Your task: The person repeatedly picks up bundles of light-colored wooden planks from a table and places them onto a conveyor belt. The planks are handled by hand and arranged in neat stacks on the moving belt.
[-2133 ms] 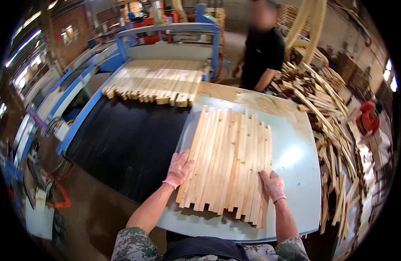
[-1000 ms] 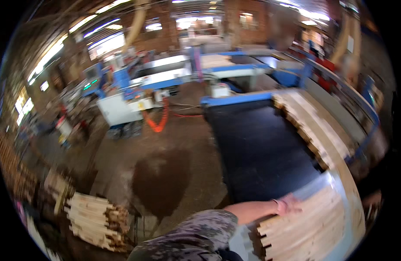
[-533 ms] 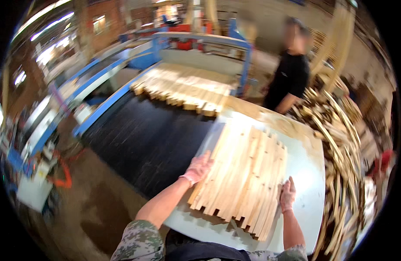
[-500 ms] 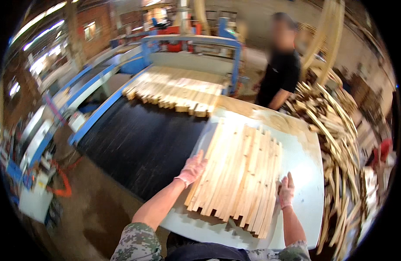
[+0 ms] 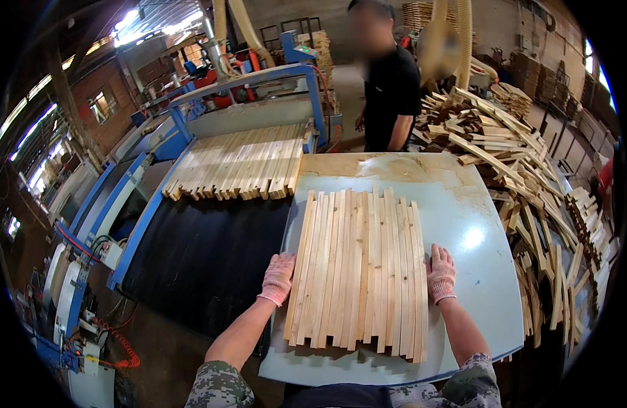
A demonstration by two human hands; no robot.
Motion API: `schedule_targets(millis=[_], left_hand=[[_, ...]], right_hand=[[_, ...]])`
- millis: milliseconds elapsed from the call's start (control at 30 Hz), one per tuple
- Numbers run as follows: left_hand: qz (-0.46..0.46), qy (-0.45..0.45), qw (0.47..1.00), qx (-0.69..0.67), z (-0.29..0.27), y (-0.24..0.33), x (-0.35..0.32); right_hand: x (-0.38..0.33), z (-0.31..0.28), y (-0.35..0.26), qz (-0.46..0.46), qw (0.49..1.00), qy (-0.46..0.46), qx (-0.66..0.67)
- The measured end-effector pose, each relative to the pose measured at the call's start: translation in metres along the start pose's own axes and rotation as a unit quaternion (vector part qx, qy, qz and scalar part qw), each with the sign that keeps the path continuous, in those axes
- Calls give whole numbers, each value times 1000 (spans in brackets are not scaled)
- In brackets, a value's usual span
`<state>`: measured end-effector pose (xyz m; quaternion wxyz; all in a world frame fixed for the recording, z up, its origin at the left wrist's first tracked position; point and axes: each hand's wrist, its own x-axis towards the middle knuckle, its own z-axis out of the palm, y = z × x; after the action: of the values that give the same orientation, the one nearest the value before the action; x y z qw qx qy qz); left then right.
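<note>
A row of narrow wooden strips (image 5: 357,272) lies side by side on the pale tabletop (image 5: 473,299), their near and far ends uneven. My left hand (image 5: 278,277), in a pinkish knit glove, rests along the left side of the row at the table's edge, fingers extended. On the opposite side, my right hand (image 5: 441,272), gloved alike, stands with its fingers stretched out beside the outermost strip. Neither hand is wrapped around a strip. Whether the palms press on the wood is hard to make out.
Left of the table runs a black conveyor belt (image 5: 204,251), with another row of strips (image 5: 238,160) beneath a blue-framed machine (image 5: 242,73). A person in black (image 5: 393,88) stands beyond the table. Loose offcuts (image 5: 524,170) are heaped at the right.
The view has turned, so the row looks straighter. My right hand has come in closer to the row's right side. My left hand stays at its left side.
</note>
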<state>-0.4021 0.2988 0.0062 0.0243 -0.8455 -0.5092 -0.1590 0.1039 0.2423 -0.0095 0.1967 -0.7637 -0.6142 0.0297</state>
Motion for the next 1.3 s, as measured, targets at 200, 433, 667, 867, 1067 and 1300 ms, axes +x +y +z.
schedule_targets(millis=[200, 433, 667, 867, 1067, 1300], left_hand=[[-69, -46, 995, -63, 17, 2, -13], [-103, -96, 989, -52, 29, -1, -7], [-93, -140, 985, -28, 19, -3, -6], [-42, -102, 993, 36, 21, -6, -8], [-3, 5, 999, -43, -13, 12, -4], [29, 92, 991, 96, 26, -8, -8]], right_hand=[[2, 1, 3, -16, 1000, -14, -1], [4, 10, 17, -19, 1000, -7, -18], [6, 2, 4, -7, 1000, -16, -18], [1, 6, 6, -6, 1000, -2, -21], [-1, 1, 0, -39, 999, 3, -3], [0, 26, 14, -28, 1000, 8, 0]])
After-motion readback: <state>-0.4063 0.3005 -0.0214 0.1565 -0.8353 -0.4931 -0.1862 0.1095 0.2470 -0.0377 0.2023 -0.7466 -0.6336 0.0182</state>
